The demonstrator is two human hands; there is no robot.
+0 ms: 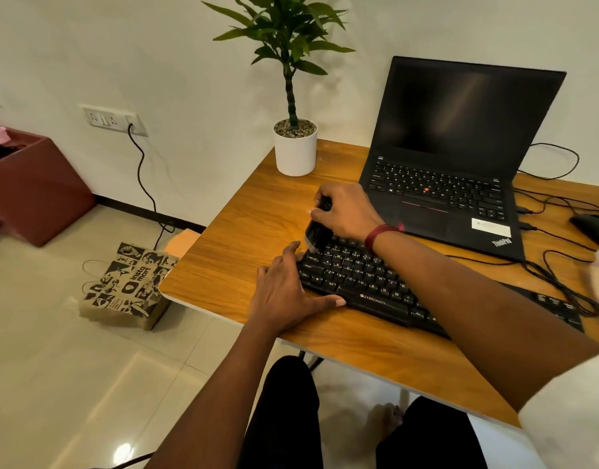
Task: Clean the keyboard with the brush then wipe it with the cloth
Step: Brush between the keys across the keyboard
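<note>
Brush (316, 231): gripped in right hand (345, 211), bristles on keyboard (359, 275) corner.
Left hand (284, 292): flat, bracing keyboard's end.
Risk: hard strokes could pop keycaps.

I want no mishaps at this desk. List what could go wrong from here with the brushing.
1. The right hand works the brush at the keyboard's far left corner, just in front of the open laptop; flicked dust may land on its keys.
2. Only the left hand steadies the keyboard, which lies askew near the table's front edge; hard strokes might shift it.
3. Loose cables lie by the keyboard's right end and could snag.
</note>
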